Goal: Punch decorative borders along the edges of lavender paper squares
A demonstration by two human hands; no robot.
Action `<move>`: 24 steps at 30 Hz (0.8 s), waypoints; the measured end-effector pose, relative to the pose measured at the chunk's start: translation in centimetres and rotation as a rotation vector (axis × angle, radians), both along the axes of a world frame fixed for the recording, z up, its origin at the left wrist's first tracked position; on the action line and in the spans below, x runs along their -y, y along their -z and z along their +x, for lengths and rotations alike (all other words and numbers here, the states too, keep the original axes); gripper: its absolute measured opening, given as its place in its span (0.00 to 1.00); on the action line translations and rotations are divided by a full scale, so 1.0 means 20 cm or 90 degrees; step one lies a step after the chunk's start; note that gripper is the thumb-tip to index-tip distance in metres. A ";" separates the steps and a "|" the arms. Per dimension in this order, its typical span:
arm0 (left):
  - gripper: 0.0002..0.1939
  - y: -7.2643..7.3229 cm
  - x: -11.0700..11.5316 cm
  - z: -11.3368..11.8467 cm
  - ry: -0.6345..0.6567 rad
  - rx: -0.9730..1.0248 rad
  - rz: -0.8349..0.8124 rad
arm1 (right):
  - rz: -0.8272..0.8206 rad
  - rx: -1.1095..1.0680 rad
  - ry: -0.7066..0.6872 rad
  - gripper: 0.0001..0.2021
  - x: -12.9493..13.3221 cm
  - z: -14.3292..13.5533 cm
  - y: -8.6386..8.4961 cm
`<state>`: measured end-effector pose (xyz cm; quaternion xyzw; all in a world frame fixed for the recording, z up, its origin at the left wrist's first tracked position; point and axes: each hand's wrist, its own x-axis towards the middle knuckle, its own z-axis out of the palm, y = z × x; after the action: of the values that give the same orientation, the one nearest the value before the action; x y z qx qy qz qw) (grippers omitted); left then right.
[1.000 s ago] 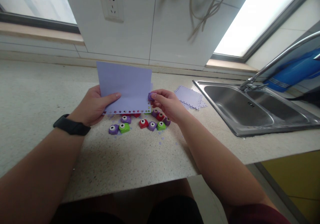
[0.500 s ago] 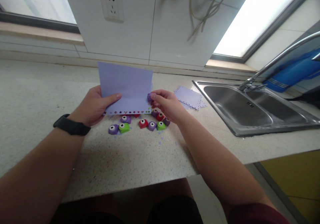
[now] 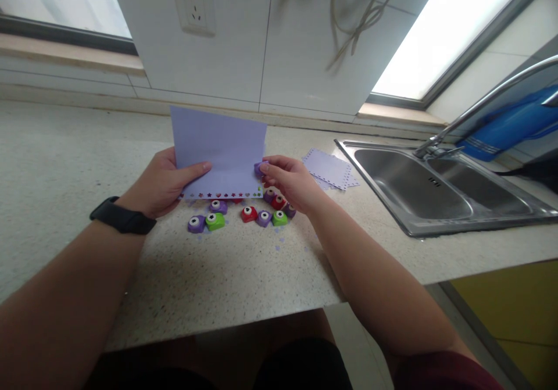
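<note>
My left hand [image 3: 168, 183] grips the left side of a lilac sheet of paper [image 3: 218, 146], thumb on its face. The sheet is tilted up above the counter, with a row of small punched shapes along its lower edge. At its right edge, my right hand [image 3: 288, 182] pinches a purple craft punch [image 3: 260, 168] that sits over the paper's side. Below the sheet lie several more craft punches, among them a green one [image 3: 215, 221], a red one [image 3: 249, 213] and a purple one [image 3: 196, 224]. Others are partly hidden behind the paper and my right hand.
Several lilac sheets with punched edges [image 3: 330, 168] lie stacked to the right. Beyond them is a double steel sink [image 3: 405, 227] with a tap [image 3: 453, 125]. Tiny paper bits [image 3: 278, 248] dot the speckled counter [image 3: 226, 291]. A tiled wall with a socket [image 3: 195, 6] stands behind.
The purple punch has shifted very slightly left onto the paper's right edge. Both hands keep their hold, and the sheet stays almost in place.
</note>
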<state>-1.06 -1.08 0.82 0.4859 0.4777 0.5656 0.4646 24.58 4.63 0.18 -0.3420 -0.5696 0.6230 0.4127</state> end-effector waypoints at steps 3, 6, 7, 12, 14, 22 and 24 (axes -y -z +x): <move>0.22 0.00 0.00 0.00 -0.002 -0.003 0.000 | 0.007 0.008 -0.007 0.16 0.00 0.00 0.00; 0.22 0.00 0.00 0.00 0.000 0.002 0.002 | 0.005 0.002 0.001 0.17 0.00 0.00 0.01; 0.22 0.00 0.00 0.00 -0.001 0.001 0.002 | 0.004 0.000 0.003 0.17 0.00 0.00 0.01; 0.23 0.01 0.00 0.00 -0.007 -0.018 0.005 | 0.002 -0.002 0.004 0.16 0.00 -0.01 0.01; 0.23 0.01 0.00 0.00 -0.006 -0.018 0.004 | -0.005 -0.005 0.004 0.16 0.00 -0.01 0.01; 0.22 0.00 0.00 0.02 -0.003 -0.007 -0.001 | -0.038 -0.020 0.015 0.16 0.02 -0.03 -0.02; 0.22 -0.01 0.00 0.02 -0.008 -0.012 -0.002 | -0.042 -0.027 0.016 0.17 0.02 -0.03 -0.02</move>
<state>-0.70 -1.16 0.92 0.4874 0.4863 0.5630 0.4571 24.03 4.19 0.65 -0.3494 -0.5353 0.6435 0.4210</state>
